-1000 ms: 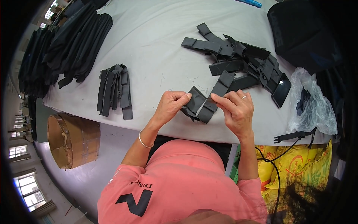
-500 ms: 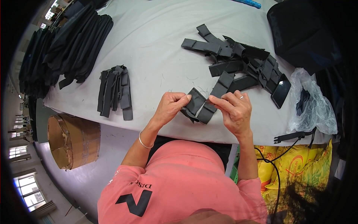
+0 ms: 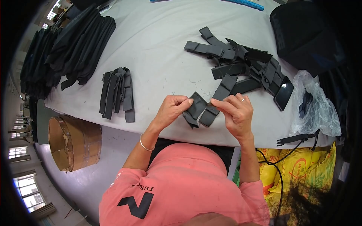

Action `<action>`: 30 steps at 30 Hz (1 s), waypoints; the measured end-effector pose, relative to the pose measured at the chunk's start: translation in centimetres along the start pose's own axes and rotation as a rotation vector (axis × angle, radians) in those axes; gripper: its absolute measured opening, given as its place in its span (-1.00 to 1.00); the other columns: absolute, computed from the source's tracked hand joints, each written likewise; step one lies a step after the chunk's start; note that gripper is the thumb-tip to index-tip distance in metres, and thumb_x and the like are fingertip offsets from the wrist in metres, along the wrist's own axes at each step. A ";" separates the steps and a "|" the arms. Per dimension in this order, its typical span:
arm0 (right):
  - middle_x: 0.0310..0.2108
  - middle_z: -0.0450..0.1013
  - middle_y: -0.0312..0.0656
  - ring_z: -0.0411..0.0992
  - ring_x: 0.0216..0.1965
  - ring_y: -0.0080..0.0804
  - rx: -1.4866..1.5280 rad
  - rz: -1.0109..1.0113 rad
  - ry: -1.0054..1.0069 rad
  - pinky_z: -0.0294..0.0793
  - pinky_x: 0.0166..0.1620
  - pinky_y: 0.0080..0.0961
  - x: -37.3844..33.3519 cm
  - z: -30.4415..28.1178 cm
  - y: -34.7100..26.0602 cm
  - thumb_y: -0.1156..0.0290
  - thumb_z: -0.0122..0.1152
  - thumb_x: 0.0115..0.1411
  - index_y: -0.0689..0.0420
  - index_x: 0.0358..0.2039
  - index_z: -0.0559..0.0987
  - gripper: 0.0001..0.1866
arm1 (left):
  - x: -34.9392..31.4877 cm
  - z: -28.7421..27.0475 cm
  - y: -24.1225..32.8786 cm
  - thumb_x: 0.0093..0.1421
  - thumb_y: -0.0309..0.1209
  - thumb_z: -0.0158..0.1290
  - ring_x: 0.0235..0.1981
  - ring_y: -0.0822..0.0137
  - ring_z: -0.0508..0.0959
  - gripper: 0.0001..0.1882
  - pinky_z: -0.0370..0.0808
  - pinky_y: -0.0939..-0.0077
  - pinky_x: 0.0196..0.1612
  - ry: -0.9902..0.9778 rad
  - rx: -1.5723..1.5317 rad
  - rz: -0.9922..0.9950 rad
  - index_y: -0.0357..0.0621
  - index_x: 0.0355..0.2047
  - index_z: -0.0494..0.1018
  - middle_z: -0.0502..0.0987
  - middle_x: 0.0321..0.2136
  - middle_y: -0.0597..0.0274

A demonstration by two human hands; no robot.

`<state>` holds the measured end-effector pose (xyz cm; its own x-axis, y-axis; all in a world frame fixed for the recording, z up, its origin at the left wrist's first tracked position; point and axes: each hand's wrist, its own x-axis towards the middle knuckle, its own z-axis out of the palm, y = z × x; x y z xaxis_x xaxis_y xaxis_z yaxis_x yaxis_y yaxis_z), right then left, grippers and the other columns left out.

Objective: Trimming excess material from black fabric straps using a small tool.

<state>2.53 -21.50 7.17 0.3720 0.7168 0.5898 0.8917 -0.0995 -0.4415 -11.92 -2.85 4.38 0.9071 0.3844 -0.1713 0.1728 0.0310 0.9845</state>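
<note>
Over the table's near edge, my left hand (image 3: 170, 112) pinches a folded black fabric strip (image 3: 197, 107) between thumb and forefinger. My right hand (image 3: 240, 116), wearing a ring, is closed in a pinch at the right corner of that piece; whether it grips the cloth itself or a thread end is too small to tell. Another part of black webbing (image 3: 208, 116) lies just under my right fingertips, and a further strip (image 3: 225, 86) runs up from there toward a loose heap of black strips (image 3: 260, 67).
Left of my hands lies a neat bundle of black strips (image 3: 117, 94); beyond it are stacked black fabric pieces (image 3: 81, 45). A phone (image 3: 284, 93), a clear plastic bag (image 3: 316, 109) and a buckle strap (image 3: 296, 139) are at right. A cardboard box (image 3: 75, 143) stands on the floor, with yellow sacks (image 3: 298, 165) at right.
Both hands keep their pinch at nearly the same place; the lower end of the held strip has shifted slightly. The view has moved a little.
</note>
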 end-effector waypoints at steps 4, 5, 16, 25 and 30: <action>-0.55 0.39 -0.33 0.27 -0.50 -0.54 0.660 0.288 0.064 0.20 -0.41 -0.61 -0.4 -0.8 -0.7 0.54 0.24 0.06 0.10 -0.19 0.65 -0.74 | -1.8 1.1 5.0 0.10 -0.56 0.09 -0.38 0.58 0.44 -0.77 0.39 0.65 -0.28 -0.010 -0.026 0.123 -0.19 -0.19 0.51 0.50 -0.37 0.39; -0.55 0.39 -0.33 0.27 -0.50 -0.54 0.662 0.292 0.062 0.20 -0.41 -0.61 -0.4 -1.1 -0.9 0.54 0.24 0.06 0.10 -0.19 0.65 -0.74 | -2.1 1.3 5.4 0.04 -0.62 0.10 -0.27 0.53 0.49 -0.58 0.43 0.61 -0.15 -0.009 0.040 0.293 -0.15 -0.03 0.49 0.54 -0.23 0.34; -0.44 0.48 -0.25 0.35 -0.47 -0.51 0.642 0.513 -0.086 0.33 -0.36 -0.62 -1.6 0.9 -1.6 0.45 0.25 0.13 0.15 -0.21 0.60 -0.80 | -0.1 0.7 -1.1 -0.09 -0.73 0.18 -0.26 0.55 0.37 -0.67 0.32 0.66 -0.11 0.098 -0.127 0.227 -0.10 -0.40 0.32 0.35 -0.36 0.41; -0.49 0.48 -0.24 0.39 -0.51 -0.36 0.486 0.400 -0.083 0.34 -0.42 -0.53 -1.0 2.3 -2.9 0.51 0.27 0.04 0.10 -0.29 0.62 -0.83 | 0.3 1.4 -1.1 -0.11 -0.66 0.22 -0.38 0.54 0.39 -0.71 0.37 0.67 -0.20 0.191 0.030 0.350 -0.14 -0.44 0.34 0.38 -0.46 0.38; -0.52 0.48 -0.26 0.38 -0.53 -0.35 0.451 0.384 -0.051 0.33 -0.44 -0.50 -1.4 2.7 -2.5 0.51 0.27 0.03 0.09 -0.31 0.63 -0.84 | 0.5 1.6 -1.5 -0.12 -0.63 0.23 -0.39 0.52 0.39 -0.71 0.37 0.64 -0.21 0.190 0.031 0.347 -0.15 -0.45 0.34 0.38 -0.47 0.38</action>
<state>-0.87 -20.38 5.64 0.6239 0.7205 0.3027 0.4941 -0.0635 -0.8671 -11.14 -4.22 2.75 0.8269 0.5314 0.1841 -0.1174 -0.1570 0.9806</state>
